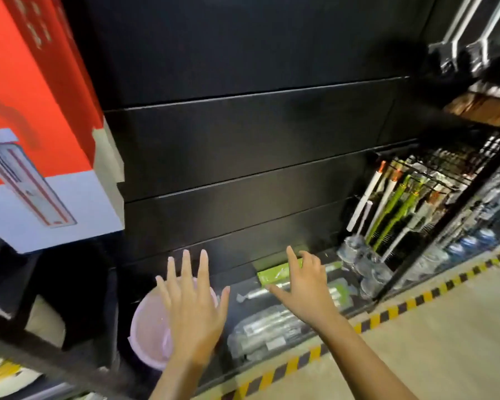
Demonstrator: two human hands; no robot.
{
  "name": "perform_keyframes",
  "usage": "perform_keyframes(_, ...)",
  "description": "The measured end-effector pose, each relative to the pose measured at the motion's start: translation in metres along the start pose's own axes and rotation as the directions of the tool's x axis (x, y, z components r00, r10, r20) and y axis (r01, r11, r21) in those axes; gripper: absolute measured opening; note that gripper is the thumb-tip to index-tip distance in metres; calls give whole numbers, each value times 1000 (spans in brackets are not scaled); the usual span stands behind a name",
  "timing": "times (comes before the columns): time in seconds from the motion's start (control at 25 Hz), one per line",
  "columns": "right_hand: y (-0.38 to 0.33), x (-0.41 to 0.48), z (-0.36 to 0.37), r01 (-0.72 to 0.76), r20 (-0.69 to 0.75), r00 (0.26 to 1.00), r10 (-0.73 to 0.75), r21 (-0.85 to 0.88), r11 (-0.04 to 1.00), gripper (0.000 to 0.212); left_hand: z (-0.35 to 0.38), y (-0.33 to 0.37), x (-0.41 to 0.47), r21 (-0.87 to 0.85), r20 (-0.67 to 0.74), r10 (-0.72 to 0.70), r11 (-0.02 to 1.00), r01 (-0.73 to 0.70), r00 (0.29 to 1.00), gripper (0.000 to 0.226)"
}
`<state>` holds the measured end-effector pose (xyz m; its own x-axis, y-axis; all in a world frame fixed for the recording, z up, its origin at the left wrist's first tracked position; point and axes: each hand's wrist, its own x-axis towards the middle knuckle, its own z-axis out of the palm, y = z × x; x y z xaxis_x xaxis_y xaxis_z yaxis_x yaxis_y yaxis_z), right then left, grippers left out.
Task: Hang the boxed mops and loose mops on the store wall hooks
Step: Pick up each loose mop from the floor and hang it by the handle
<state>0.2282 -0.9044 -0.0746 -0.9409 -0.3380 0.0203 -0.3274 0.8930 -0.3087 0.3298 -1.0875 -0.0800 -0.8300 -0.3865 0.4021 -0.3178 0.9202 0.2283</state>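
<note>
**Now both hands are empty, held out over the low stock**

Neither hand holds anything. The left hand, at lower centre, has its fingers straight and fanned wide, palm down, above a pink bucket. The right hand, just right of it, is spread more loosely, with the thumb out to the left and the forefinger up. It lies in front of a green box, but I cannot tell whether it touches the box.

The goods to hang lie flat along the bottom of the frame. The green box sits against the foot of the wall, and the wrapped mops are below it, nearer the striped tape. They seem to be laid there as a waiting pile, close under the space they are meant to fill.

A red box with a mop pictured on it is already up at the upper left, with more like it behind. Some hung mops show at the upper right. Between them the dark wall panels are bare, and I cannot make out any hooks on them.

The open, palm-down hands suggest a pick-up is about to start, most likely of the green box or a wrapped mop. The plastic wrap looks slippery, so a long pack probably needs both hands.

At the right edge, a rack holds brushes, which are no part of the job.
</note>
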Motion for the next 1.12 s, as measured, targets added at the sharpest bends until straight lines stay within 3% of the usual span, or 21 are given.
perform_keyframes(0.24,139,-94,43,-251,215,943,253,-40,967,88,75,93,-62,16,378,113,992,-128,919,83)
perform_keyframes(0.32,190,-138,61,-385,310,866,393,-87,919,88,100,128,-88,39,477,184,972,-230,860,84)
perform_keyframes(0.44,254,-185,67,-544,338,764,550,-121,830,84,129,173,-115,82,594,231,936,-343,771,76)
perform_keyframes(0.6,333,-223,54,-666,285,689,666,-114,737,78,157,238,-138,82,684,275,891,-446,675,74)
perform_keyframes(0.76,393,-253,37,-776,242,592,768,-84,625,78,177,300,-148,4,683,349,877,-481,641,76)
perform_keyframes(0.96,438,-301,29,-888,237,433,870,-52,457,77,201,373,-166,-118,681,507,788,-604,529,76)
perform_keyframes(1.12,460,-321,28,-954,281,292,914,14,300,76,224,416,-165,-130,738,528,721,-681,419,77)
